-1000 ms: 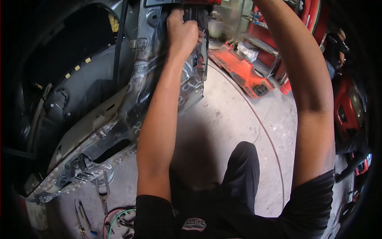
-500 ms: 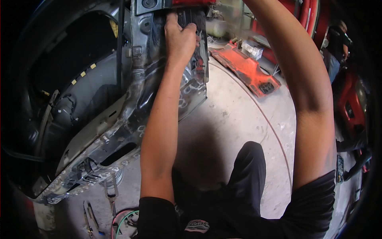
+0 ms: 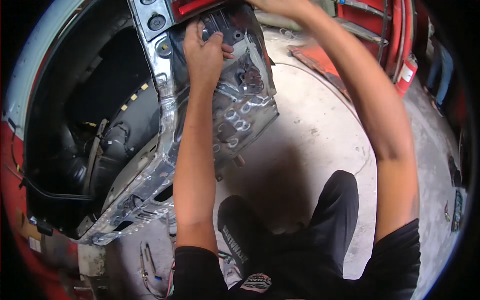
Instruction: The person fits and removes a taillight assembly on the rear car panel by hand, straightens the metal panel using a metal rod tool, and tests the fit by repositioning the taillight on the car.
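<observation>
The red tail light (image 3: 200, 6) sits at the top edge, over the corner of a car body with bare, worn metal. Just beneath it is my left hand (image 3: 204, 52), its fingers apart. One finger reaches up to the lower edge of the light, and the others lie bent in front of the rear corner panel (image 3: 237, 107). My right hand (image 3: 280, 5) is at the top of the view near the light's right end; its fingers are cut off by the frame. Left of the light is a metal plate with a round black plug (image 3: 156, 21).
The dark boot opening (image 3: 100, 95) lies to the left. An orange-red panel (image 3: 320, 62) rests on the floor, with a hose (image 3: 295, 65) running past it. Pliers-like tools (image 3: 149, 257) lie at lower left. A fire extinguisher (image 3: 407, 75) and a person's legs (image 3: 440, 75) are at right.
My view has shifted, showing more of the rear corner panel and both my knees. My right hand has come into view at the top. My left hand stays beneath the tail light.
</observation>
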The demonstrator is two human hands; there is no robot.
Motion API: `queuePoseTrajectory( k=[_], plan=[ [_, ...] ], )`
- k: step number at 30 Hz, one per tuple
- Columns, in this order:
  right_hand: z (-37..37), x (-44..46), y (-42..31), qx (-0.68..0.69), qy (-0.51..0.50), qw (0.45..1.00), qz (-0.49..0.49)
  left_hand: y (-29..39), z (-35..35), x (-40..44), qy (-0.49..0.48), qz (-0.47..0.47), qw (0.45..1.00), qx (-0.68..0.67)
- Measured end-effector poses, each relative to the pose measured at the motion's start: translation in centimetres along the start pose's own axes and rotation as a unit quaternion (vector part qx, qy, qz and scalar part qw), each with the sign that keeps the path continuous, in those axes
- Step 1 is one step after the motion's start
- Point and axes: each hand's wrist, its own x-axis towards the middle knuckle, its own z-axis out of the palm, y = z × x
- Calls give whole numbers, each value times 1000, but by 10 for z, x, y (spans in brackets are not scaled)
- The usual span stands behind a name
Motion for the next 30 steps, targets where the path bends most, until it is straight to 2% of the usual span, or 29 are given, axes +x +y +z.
queuePoseTrajectory(
  k=[2,3,5,6,7,9,10,11,13,16,19,22,25,30],
  plan=[
    [-9,-63,-5,63,24,996,53,3,3,1,4,2,1000,4],
    [4,-103,13,52,99,989,94,5,4,1,20,-10,1000,-2],
    [28,-199,30,73,154,953,251,7,8,1,51,-33,998,-14],
    [35,-242,26,153,132,903,380,7,8,3,46,-38,998,0],
    [40,-284,16,174,88,863,467,7,7,5,43,-44,998,14],
    [83,-396,10,244,65,811,528,6,8,9,48,-47,998,10],
    [110,-455,4,148,37,849,506,6,10,10,48,-56,997,7],
    [141,-525,-9,-14,33,901,432,8,11,11,50,-64,997,4],
    [145,-544,-45,175,-118,850,482,16,12,12,49,-94,994,6],
    [105,-478,-60,269,-351,748,496,21,22,11,70,-124,989,38],
    [118,-495,-53,267,-311,780,474,21,24,11,68,-123,990,29],
    [151,-551,-37,172,-298,846,408,20,21,16,60,-122,990,24],
    [154,-550,-34,176,-370,772,486,18,22,17,80,-126,988,36],
    [172,-561,-31,202,-403,762,465,13,23,18,123,-131,983,50]
  ],
)
